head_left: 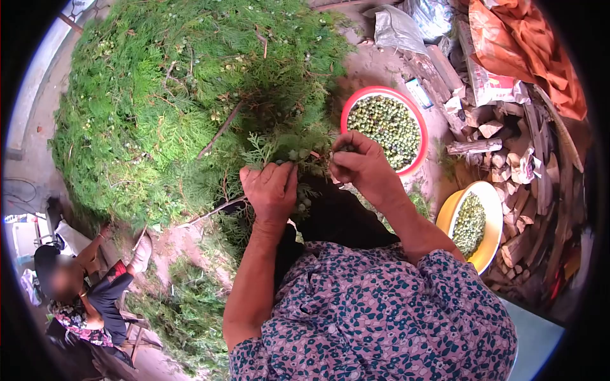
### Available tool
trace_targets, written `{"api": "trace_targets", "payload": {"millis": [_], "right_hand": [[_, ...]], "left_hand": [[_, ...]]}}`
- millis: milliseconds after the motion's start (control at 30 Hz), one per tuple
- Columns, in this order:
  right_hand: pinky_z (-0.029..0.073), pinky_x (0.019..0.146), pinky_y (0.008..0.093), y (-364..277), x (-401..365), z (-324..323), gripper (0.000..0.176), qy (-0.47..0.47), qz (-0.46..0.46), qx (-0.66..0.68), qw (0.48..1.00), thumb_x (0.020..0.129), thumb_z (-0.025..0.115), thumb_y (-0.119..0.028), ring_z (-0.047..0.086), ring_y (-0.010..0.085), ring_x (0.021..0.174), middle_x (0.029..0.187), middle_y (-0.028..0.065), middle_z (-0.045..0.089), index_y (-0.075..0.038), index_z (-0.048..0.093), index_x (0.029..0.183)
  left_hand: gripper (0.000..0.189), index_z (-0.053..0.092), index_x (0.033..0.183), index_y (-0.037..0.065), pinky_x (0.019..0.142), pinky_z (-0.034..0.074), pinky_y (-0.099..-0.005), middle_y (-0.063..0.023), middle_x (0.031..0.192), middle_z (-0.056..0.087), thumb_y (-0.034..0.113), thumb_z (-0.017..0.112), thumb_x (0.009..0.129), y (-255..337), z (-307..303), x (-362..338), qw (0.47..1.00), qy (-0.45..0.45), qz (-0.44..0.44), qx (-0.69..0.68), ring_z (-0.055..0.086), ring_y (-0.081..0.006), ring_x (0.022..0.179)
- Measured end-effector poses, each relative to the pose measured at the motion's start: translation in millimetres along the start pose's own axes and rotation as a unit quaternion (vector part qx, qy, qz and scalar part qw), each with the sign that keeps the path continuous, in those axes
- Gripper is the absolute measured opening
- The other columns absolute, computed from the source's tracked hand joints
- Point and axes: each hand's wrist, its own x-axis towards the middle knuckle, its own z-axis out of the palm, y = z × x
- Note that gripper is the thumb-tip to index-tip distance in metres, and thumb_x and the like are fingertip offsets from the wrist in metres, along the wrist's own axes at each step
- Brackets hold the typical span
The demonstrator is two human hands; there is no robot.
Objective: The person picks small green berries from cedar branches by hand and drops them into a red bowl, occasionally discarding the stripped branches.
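A: Start close in. What are the hands doing?

B: Just above the flowered sleeves, at mid-frame, the left hand (271, 190) is closed around the stem of a green sprig (289, 151). The right hand (362, 166) has its fingertips pinched together on the sprig's right end. Whether a cone sits between them is too small to tell.

A: Which step is that?

B: Plucking, I judge. One hand steadies the sprig while the other pulls small cones off it.

A: And the next move?

B: A short carry toward the red basin (424, 136), right of centre and just beyond the right hand. It is well filled with green cones (384, 127). The fingers need only open once they are past its near rim.

A: Any edges to mind?

B: The yellow basin (492, 209) at the right edge lies beside the right forearm, so a wide elbow swing could clip its rim. Split firewood (508, 159) crowds the ground beyond both basins, leaving little slack on that side.

A: And farther off?

B: The branch pile (178, 95) fills the upper left and reaches right up to the sprig. Another person (82, 298) sits at lower left, well apart.
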Motion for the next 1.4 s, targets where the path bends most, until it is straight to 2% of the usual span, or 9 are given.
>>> {"api": "trace_targets", "payload": {"millis": [233, 333, 400, 500, 833, 1033, 1167, 1233, 1400], "right_hand": [[0.038, 0.045, 0.0197, 5.7, 7.9, 17.7, 0.015, -0.043, -0.007, -0.038, 0.998, 0.080, 0.064, -0.010, 0.051, 0.0077, 0.052, 0.070, 0.0053, 0.058, -0.001, 0.057, 0.090], [0.039, 0.047, 0.0201, 16.9, 19.9, 20.6, 0.018, 0.001, -0.125, -0.243, 0.962, 0.078, 0.066, -0.012, 0.052, 0.0080, 0.053, 0.070, 0.0051, 0.058, 0.001, 0.058, 0.088], [0.040, 0.047, 0.0206, 29.2, 34.1, 15.7, 0.014, -0.020, -0.359, -0.402, 0.842, 0.079, 0.064, -0.010, 0.053, 0.0075, 0.053, 0.067, 0.0039, 0.056, 0.001, 0.059, 0.086], [0.040, 0.047, 0.0209, 20.8, 23.3, 14.6, 0.012, 0.020, -0.145, -0.350, 0.925, 0.079, 0.063, -0.010, 0.052, 0.0066, 0.052, 0.064, 0.0037, 0.056, 0.000, 0.058, 0.086], [0.037, 0.042, 0.0196, 8.7, 3.5, 22.4, 0.012, 0.043, -0.116, -0.259, 0.958, 0.083, 0.059, -0.012, 0.049, 0.0063, 0.048, 0.061, 0.0003, 0.052, -0.001, 0.055, 0.087], [0.030, 0.039, 0.0169, -11.8, 10.3, 16.1, 0.011, 0.036, 0.045, 0.088, 0.994, 0.083, 0.059, -0.010, 0.044, 0.0052, 0.047, 0.065, -0.0008, 0.050, -0.003, 0.056, 0.092], [0.039, 0.046, 0.0220, -1.2, 17.2, 12.7, 0.018, -0.043, 0.012, -0.131, 0.990, 0.080, 0.064, -0.014, 0.052, 0.0096, 0.059, 0.074, 0.0035, 0.056, -0.003, 0.059, 0.093], [0.045, 0.061, 0.0270, 18.8, 30.7, 12.2, 0.021, -0.048, -0.300, -0.450, 0.840, 0.077, 0.066, -0.014, 0.056, 0.0143, 0.072, 0.080, 0.0071, 0.059, -0.001, 0.059, 0.092], [0.047, 0.065, 0.0327, 21.5, 29.2, 16.9, 0.024, -0.039, -0.218, -0.443, 0.869, 0.073, 0.067, -0.013, 0.059, 0.0242, 0.070, 0.077, 0.0122, 0.061, 0.002, 0.058, 0.089]], "left_hand": [[0.012, 0.064, 0.077, 0.010, 0.061, 0.031, -0.0329, 0.0007, 0.061, 0.051, 0.010, 0.070, 0.066, 2.6, 0.8, 0.0, 0.999, 0.038, 0.020, -0.015, 0.044, -0.0186, 0.053], [0.013, 0.065, 0.078, 0.010, 0.061, 0.032, -0.0327, 0.0009, 0.062, 0.052, 0.009, 0.070, 0.066, 1.5, 0.7, -1.3, 0.998, 0.042, 0.034, -0.014, 0.045, -0.0179, 0.054], [0.014, 0.065, 0.079, 0.010, 0.061, 0.032, -0.0327, 0.0010, 0.062, 0.053, 0.009, 0.070, 0.066, 1.5, 0.5, -1.6, 0.998, 0.045, 0.044, -0.014, 0.046, -0.0177, 0.055], [0.015, 0.065, 0.078, 0.008, 0.060, 0.032, -0.0337, -0.0010, 0.062, 0.055, 0.006, 0.070, 0.064, 3.8, -2.3, 0.2, 0.998, 0.045, 0.044, -0.024, 0.050, -0.0190, 0.055], [0.015, 0.065, 0.078, 0.009, 0.061, 0.032, -0.0339, -0.0011, 0.063, 0.055, 0.006, 0.070, 0.065, 7.8, -2.9, 2.5, 0.998, 0.025, 0.053, -0.014, 0.048, -0.0193, 0.056], [0.015, 0.065, 0.080, 0.008, 0.061, 0.032, -0.0342, 0.0001, 0.066, 0.055, 0.007, 0.070, 0.066, 7.8, -6.0, 0.6, 0.997, 0.022, 0.073, 0.015, 0.049, -0.0182, 0.058], [0.014, 0.065, 0.080, 0.009, 0.061, 0.032, -0.0346, 0.0004, 0.066, 0.055, 0.007, 0.070, 0.066, 9.1, -4.7, 1.6, 0.995, 0.036, 0.092, 0.017, 0.050, -0.0179, 0.059], [0.014, 0.065, 0.080, 0.008, 0.061, 0.032, -0.0347, 0.0003, 0.065, 0.055, 0.006, 0.070, 0.066, 8.6, -3.6, 1.6, 0.994, 0.042, 0.098, 0.012, 0.050, -0.0180, 0.060], [0.013, 0.064, 0.078, 0.009, 0.063, 0.034, -0.0338, 0.0009, 0.064, 0.051, 0.007, 0.069, 0.066, 7.7, -4.4, 0.2, 0.995, 0.041, 0.090, 0.018, 0.049, -0.0169, 0.060]]}}
